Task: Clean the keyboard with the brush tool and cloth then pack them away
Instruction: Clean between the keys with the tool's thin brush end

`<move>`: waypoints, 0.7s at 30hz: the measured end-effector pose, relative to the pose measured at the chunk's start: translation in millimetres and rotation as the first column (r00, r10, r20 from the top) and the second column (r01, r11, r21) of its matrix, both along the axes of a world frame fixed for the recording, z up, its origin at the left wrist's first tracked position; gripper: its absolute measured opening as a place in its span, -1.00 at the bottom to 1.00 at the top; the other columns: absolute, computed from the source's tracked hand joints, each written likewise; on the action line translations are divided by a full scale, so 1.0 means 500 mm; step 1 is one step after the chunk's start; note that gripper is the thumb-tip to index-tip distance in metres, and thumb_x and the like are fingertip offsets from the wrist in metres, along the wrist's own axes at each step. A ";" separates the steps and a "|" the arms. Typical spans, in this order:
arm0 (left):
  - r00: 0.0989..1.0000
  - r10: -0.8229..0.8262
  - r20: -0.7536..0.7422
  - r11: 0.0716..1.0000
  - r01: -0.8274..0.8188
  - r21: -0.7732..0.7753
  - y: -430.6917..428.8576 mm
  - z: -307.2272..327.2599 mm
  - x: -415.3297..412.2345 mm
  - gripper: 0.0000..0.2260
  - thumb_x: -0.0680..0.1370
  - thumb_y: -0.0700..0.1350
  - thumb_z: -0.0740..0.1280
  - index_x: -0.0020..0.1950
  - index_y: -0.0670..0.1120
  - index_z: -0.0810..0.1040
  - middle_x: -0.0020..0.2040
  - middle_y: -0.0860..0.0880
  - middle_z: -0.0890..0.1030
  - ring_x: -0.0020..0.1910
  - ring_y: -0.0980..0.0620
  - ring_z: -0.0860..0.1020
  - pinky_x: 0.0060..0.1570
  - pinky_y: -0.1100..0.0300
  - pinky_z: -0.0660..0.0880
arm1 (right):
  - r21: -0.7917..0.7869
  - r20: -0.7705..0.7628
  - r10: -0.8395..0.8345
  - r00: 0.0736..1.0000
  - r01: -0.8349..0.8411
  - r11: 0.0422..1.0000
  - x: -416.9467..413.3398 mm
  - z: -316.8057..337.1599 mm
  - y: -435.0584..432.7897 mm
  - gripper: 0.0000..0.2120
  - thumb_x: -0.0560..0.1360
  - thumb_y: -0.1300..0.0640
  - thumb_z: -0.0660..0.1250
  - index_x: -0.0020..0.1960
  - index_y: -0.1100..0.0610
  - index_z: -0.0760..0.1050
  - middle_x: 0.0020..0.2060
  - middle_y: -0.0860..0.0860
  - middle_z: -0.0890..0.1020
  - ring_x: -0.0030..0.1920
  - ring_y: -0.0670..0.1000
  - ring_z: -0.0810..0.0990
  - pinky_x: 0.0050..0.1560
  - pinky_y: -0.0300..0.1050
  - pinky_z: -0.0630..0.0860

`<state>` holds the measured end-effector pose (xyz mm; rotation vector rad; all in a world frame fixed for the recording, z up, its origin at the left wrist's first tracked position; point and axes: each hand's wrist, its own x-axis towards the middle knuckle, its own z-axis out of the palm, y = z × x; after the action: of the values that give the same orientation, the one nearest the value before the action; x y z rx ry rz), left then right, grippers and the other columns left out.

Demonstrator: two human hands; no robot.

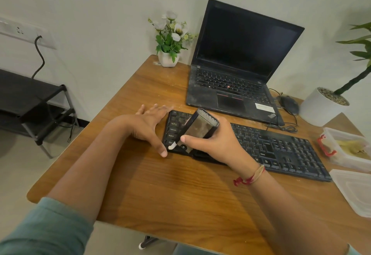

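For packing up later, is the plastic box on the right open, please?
Open: the box shows its contents, and a lid lies separately beside it.

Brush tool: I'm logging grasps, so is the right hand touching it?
Touching. The head view shows the right hand gripping the brush tool, thumb and fingers curled round it, over the left end of the keyboard.
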<state>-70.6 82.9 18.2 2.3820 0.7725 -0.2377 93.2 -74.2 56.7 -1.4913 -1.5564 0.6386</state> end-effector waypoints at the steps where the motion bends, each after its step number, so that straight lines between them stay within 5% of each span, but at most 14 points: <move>1: 1.000 0.002 -0.001 1.000 -0.002 0.003 0.000 -0.001 0.000 0.33 -0.08 0.46 0.41 0.50 0.22 -0.29 0.55 0.07 -0.23 0.30 0.28 -0.37 0.28 0.10 -0.47 | -0.007 -0.007 -0.003 1.000 0.003 1.000 0.007 0.000 -0.009 -0.80 0.33 0.26 0.56 -0.12 0.14 0.58 -0.24 -0.01 0.68 -0.18 -0.07 0.66 -0.16 -0.19 0.57; 9: 1.000 0.012 0.008 1.000 -0.012 -0.024 -0.002 0.004 0.000 0.35 -0.11 0.46 0.42 0.49 0.23 -0.27 0.55 0.05 -0.22 0.29 0.27 -0.35 0.26 0.12 -0.46 | -0.072 0.067 -0.023 0.998 0.028 0.997 0.075 0.021 -0.060 -0.76 0.31 0.23 0.57 -0.08 0.21 0.58 -0.23 0.03 0.68 -0.18 -0.03 0.67 -0.15 -0.11 0.61; 13: 1.000 0.011 0.008 1.000 -0.011 -0.007 0.001 -0.003 0.000 0.32 -0.07 0.45 0.42 0.50 0.21 -0.27 0.56 0.06 -0.21 0.39 0.22 -0.34 0.32 0.07 -0.46 | -0.016 0.018 0.001 1.000 -0.001 1.000 0.035 0.012 -0.034 -0.67 0.28 0.06 0.56 -0.04 0.17 0.57 -0.17 -0.02 0.68 -0.11 -0.03 0.67 -0.13 -0.09 0.62; 21: 1.000 0.021 0.012 1.000 -0.021 -0.001 0.004 -0.010 0.002 0.31 -0.06 0.45 0.42 0.50 0.21 -0.26 0.56 0.07 -0.21 0.47 0.14 -0.34 0.35 0.04 -0.46 | -0.051 -0.004 -0.004 1.000 0.004 0.999 0.029 -0.003 -0.024 -0.68 0.29 0.15 0.58 -0.03 0.18 0.58 -0.17 0.01 0.69 -0.11 -0.01 0.67 -0.08 -0.09 0.61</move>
<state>-69.6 84.7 13.4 2.3716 0.7909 -0.2151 107.7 -86.1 55.1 -1.5290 -1.5436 0.6832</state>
